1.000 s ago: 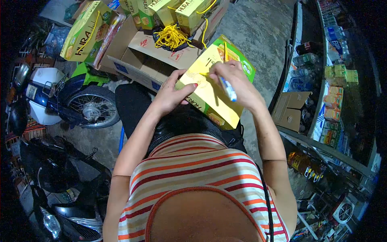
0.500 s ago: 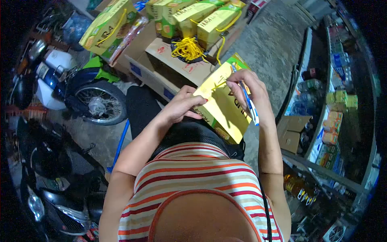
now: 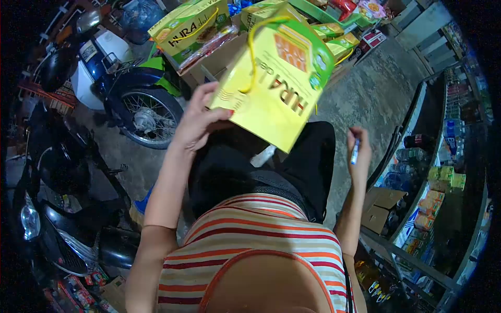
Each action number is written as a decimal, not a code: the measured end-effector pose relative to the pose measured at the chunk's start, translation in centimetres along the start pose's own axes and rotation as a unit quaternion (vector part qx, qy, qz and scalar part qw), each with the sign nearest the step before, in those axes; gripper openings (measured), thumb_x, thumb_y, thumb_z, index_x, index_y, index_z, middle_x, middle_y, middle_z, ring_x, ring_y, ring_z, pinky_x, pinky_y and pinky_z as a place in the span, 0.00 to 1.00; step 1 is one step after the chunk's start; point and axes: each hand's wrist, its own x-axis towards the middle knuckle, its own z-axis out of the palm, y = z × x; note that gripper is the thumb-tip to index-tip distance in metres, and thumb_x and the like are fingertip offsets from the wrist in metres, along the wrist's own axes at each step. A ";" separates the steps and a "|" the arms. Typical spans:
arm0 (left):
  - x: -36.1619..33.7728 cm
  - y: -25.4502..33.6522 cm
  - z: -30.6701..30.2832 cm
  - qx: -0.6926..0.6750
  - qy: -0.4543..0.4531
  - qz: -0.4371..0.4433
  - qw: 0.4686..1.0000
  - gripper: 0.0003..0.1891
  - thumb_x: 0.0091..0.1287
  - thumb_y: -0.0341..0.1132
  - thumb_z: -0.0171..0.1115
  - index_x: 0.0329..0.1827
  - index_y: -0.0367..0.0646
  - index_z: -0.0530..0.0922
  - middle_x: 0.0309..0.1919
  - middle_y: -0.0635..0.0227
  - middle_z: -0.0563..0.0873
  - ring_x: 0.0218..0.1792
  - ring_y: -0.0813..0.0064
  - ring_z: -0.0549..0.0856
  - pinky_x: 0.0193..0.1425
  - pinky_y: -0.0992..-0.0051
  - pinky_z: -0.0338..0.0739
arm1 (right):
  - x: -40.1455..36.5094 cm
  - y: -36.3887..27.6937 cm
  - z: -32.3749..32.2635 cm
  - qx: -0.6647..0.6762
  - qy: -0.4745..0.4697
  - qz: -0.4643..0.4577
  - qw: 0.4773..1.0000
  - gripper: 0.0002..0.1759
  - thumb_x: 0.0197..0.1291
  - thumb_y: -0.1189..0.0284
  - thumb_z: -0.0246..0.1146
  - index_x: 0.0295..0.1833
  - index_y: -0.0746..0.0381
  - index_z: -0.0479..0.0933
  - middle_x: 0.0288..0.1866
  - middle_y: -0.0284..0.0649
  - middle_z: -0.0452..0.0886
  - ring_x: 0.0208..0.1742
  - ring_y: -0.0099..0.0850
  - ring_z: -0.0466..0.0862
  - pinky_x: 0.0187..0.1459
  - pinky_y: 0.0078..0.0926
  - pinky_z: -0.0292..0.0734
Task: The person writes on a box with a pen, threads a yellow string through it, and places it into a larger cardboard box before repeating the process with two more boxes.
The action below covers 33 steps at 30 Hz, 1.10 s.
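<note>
My left hand (image 3: 201, 120) grips the lower left edge of a yellow and green carton (image 3: 269, 99) printed "HURA deli", thumb on its front face. A yellow cord handle (image 3: 252, 57) loops along the carton's left side. Tilted, the carton is held up over my lap. Off to the right, my right hand (image 3: 361, 148) is closed around a slim blue and white pen (image 3: 355, 151), apart from the carton. Behind, another HURA carton (image 3: 195, 34) stands at the cardboard box (image 3: 209, 68), much of which the held carton hides.
More HURA cartons (image 3: 342, 44) and a green tray (image 3: 318, 13) with packets lie at the back. A motorbike's front wheel (image 3: 148, 117) is at the left. Shelves with bottles (image 3: 409, 155) and a small open cardboard box (image 3: 383, 206) line the right.
My left hand has lifted the carton up and away from my lap, turning its printed face upward. My right hand, with the pen, has left the carton and moved right and down.
</note>
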 end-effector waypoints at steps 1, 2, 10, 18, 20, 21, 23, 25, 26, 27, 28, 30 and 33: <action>-0.1 1.1 -0.7 0.013 0.025 0.017 0.999 0.33 0.54 0.20 0.66 0.65 0.43 0.65 0.56 0.64 0.80 0.50 0.68 0.84 0.47 0.63 0.86 | -0.1 1.2 1.4 -0.038 -0.018 -0.006 0.999 0.15 0.62 0.69 0.64 0.51 0.64 0.75 0.42 0.49 0.80 0.45 0.41 0.80 0.50 0.36 0.73; -0.2 2.4 -1.3 0.026 0.050 0.034 0.998 0.33 0.55 0.20 0.65 0.65 0.42 0.65 0.56 0.63 0.80 0.50 0.67 0.84 0.48 0.63 0.86 | -0.2 2.4 2.8 -0.076 -0.036 -0.011 0.996 0.17 0.60 0.68 0.66 0.52 0.64 0.74 0.43 0.51 0.80 0.48 0.46 0.80 0.52 0.39 0.73; 0.1 10.0 -7.3 0.090 0.214 0.257 0.938 0.32 0.57 0.21 0.65 0.65 0.38 0.63 0.58 0.57 0.77 0.53 0.64 0.83 0.50 0.65 0.85 | -0.9 5.1 10.8 -0.229 -0.162 0.087 0.956 0.32 0.60 0.56 0.66 0.66 0.52 0.65 0.80 0.35 0.53 0.80 0.54 0.43 0.60 0.84 0.53; 2.9 14.1 -8.0 0.168 0.241 0.284 0.913 0.35 0.59 0.20 0.65 0.70 0.32 0.60 0.56 0.56 0.79 0.51 0.66 0.84 0.49 0.67 0.85 | 2.7 7.1 11.8 -0.260 -0.168 0.107 0.945 0.32 0.60 0.53 0.64 0.67 0.51 0.66 0.74 0.36 0.64 0.76 0.60 0.51 0.59 0.74 0.65; 6.1 14.8 -7.8 0.164 0.205 0.290 0.920 0.36 0.58 0.24 0.67 0.70 0.31 0.61 0.53 0.56 0.81 0.48 0.67 0.85 0.48 0.66 0.84 | 3.0 6.4 11.8 -0.274 -0.165 0.110 0.941 0.31 0.60 0.53 0.64 0.67 0.51 0.66 0.71 0.37 0.67 0.75 0.62 0.54 0.59 0.71 0.67; 7.5 15.9 -6.1 0.221 0.198 0.280 0.913 0.36 0.58 0.26 0.68 0.70 0.31 0.63 0.53 0.56 0.82 0.47 0.68 0.85 0.48 0.67 0.84 | 2.9 5.9 11.7 -0.277 -0.154 0.108 0.942 0.30 0.60 0.54 0.64 0.64 0.52 0.67 0.67 0.39 0.71 0.72 0.63 0.58 0.60 0.65 0.69; 11.3 17.5 -3.6 0.287 0.182 0.264 0.903 0.36 0.57 0.30 0.70 0.69 0.32 0.65 0.52 0.57 0.82 0.46 0.70 0.85 0.47 0.70 0.83 | 3.0 5.1 11.4 -0.288 -0.132 0.102 0.943 0.27 0.59 0.55 0.65 0.61 0.54 0.69 0.61 0.40 0.75 0.68 0.61 0.64 0.59 0.56 0.73; 17.2 18.5 -2.2 0.312 0.134 0.256 0.905 0.38 0.56 0.35 0.72 0.70 0.34 0.66 0.52 0.56 0.82 0.47 0.71 0.85 0.46 0.73 0.82 | 3.2 5.9 11.5 -0.278 -0.121 0.104 0.947 0.27 0.59 0.55 0.65 0.60 0.54 0.70 0.61 0.40 0.75 0.68 0.60 0.65 0.58 0.57 0.73; 20.3 19.0 -1.3 0.326 0.095 0.251 0.906 0.39 0.55 0.36 0.73 0.71 0.35 0.66 0.52 0.56 0.82 0.47 0.72 0.85 0.46 0.73 0.82 | 3.2 6.3 11.6 -0.267 -0.114 0.102 0.952 0.26 0.59 0.55 0.65 0.60 0.54 0.70 0.60 0.40 0.75 0.67 0.59 0.66 0.57 0.57 0.73; 23.0 19.7 0.1 0.414 0.081 0.229 0.877 0.36 0.58 0.39 0.71 0.69 0.34 0.68 0.49 0.58 0.84 0.47 0.73 0.85 0.45 0.75 0.82 | 3.2 6.5 11.7 -0.263 -0.105 0.107 0.953 0.25 0.59 0.56 0.65 0.58 0.53 0.71 0.60 0.40 0.75 0.66 0.57 0.67 0.56 0.57 0.73; 25.6 20.2 1.7 0.498 0.066 0.205 0.840 0.34 0.60 0.42 0.69 0.67 0.34 0.71 0.46 0.60 0.86 0.47 0.75 0.86 0.43 0.78 0.82 | 3.3 6.6 11.6 -0.264 -0.102 0.111 0.953 0.25 0.59 0.56 0.65 0.58 0.53 0.71 0.60 0.40 0.75 0.66 0.57 0.67 0.56 0.57 0.73; 30.1 19.2 5.2 0.438 0.056 0.235 0.866 0.34 0.55 0.32 0.67 0.69 0.45 0.71 0.34 0.59 0.86 0.26 0.75 0.82 0.27 0.74 0.77 | 3.7 6.7 11.3 -0.258 -0.105 0.132 0.951 0.24 0.59 0.57 0.64 0.58 0.54 0.72 0.59 0.40 0.76 0.65 0.57 0.67 0.57 0.56 0.73; 37.7 17.8 7.1 0.475 0.052 0.254 0.841 0.34 0.51 0.34 0.71 0.65 0.42 0.75 0.34 0.61 0.86 0.23 0.76 0.81 0.25 0.75 0.75 | 4.2 6.9 10.8 -0.273 -0.135 0.147 0.941 0.27 0.60 0.56 0.64 0.61 0.55 0.70 0.61 0.42 0.75 0.68 0.59 0.65 0.59 0.54 0.74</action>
